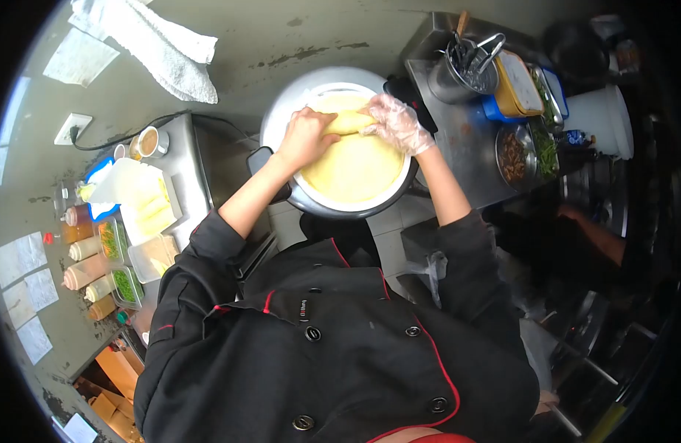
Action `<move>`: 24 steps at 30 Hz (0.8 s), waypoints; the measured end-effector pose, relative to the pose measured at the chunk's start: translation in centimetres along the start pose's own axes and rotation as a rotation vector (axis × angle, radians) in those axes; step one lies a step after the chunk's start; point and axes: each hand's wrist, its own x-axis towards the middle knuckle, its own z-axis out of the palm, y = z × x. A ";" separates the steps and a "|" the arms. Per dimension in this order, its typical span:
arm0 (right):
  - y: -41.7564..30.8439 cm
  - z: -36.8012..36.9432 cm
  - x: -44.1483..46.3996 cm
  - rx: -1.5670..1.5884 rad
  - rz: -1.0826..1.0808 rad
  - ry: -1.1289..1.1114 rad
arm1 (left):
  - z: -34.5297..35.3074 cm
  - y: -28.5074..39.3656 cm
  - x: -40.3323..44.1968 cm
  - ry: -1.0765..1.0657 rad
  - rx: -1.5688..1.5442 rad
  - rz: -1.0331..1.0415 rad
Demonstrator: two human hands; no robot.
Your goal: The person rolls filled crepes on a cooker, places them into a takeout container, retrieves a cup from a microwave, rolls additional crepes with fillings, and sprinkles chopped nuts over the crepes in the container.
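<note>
A thin yellow pancake (pixel 353 168) covers the white round surface of a round appliance (pixel 281 111) with black side handles. Along its far side the edge is lifted into a thick fold. My left hand (pixel 308 138), bare, grips the left part of this fold with its fingers bent. My right hand (pixel 399 124), in a clear plastic glove, has its fingers closed on the fold's right end. The fingertips of both hands are close together and partly hide the fold.
On the left, a steel counter (pixel 185 159) holds sauce bottles (pixel 84 273), tubs of chopped vegetables (pixel 126 286) and a cup (pixel 153 142). To the right stand a steel pot of utensils (pixel 462 74), a bowl of brown pieces (pixel 514 153) and a white bucket (pixel 610 122). A towel (pixel 160 48) hangs on the wall.
</note>
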 end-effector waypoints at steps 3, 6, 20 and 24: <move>-2.8 -1.9 1.5 -0.679 0.088 -0.309 | -1.2 -0.5 1.4 -0.060 -0.162 -0.110; -3.8 -2.9 4.6 -0.790 0.102 -0.506 | -3.1 -1.2 3.4 -0.293 -0.251 -0.290; -0.6 -3.0 6.9 -0.611 -0.182 -0.106 | -2.0 -7.4 6.6 -0.253 -0.312 -0.392; -0.3 -3.5 4.6 -0.590 -0.250 -0.212 | -2.5 -3.9 4.3 0.022 -0.165 0.067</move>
